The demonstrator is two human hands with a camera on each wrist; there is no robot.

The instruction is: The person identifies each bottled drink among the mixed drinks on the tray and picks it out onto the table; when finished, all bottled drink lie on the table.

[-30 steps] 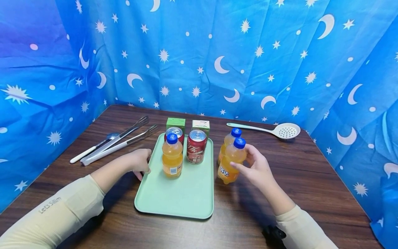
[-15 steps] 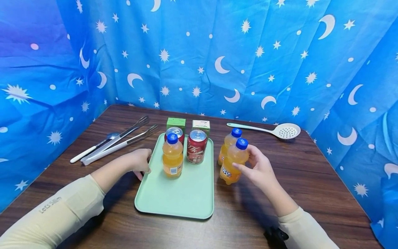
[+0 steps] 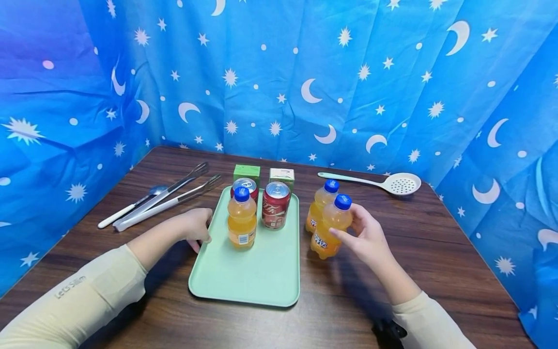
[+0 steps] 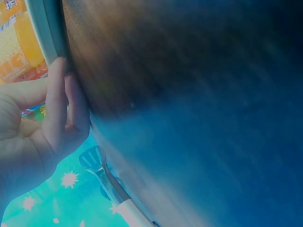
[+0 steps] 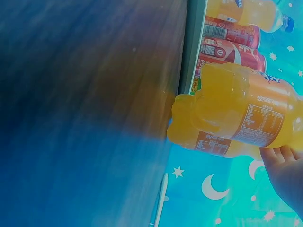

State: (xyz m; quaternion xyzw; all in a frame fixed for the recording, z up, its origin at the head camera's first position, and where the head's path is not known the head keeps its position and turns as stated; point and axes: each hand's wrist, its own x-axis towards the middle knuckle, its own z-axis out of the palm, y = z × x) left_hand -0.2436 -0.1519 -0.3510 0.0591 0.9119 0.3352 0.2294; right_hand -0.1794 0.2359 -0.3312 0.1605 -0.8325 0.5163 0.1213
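Observation:
My left hand [image 3: 198,228] pinches the left rim of the light green tray [image 3: 244,286], thumb and fingers at its edge in the left wrist view. On the tray, a bottle of orange soda [image 3: 241,220] stands in front of two red cola cans [image 3: 275,208], one partly hidden behind it. To the tray's right, my right hand [image 3: 368,237] holds a second orange soda bottle [image 3: 329,232] by its side, its blue cap leaning slightly right. Its base looks raised off the table in the right wrist view. A third orange soda bottle [image 3: 320,203] stands just behind, partly covered.
Two green cartons [image 3: 246,171] stand behind the cans at the tray's far end. Metal tongs [image 3: 165,203] and a white-handled utensil [image 3: 126,211] lie at the left. A white skimmer [image 3: 401,184] lies at the back right. A blue star-patterned curtain [image 3: 279,77] surrounds the wooden table.
My right hand has shifted slightly right with the soda bottle, uncovering more of the bottle behind. My left hand and the tray have stayed in place.

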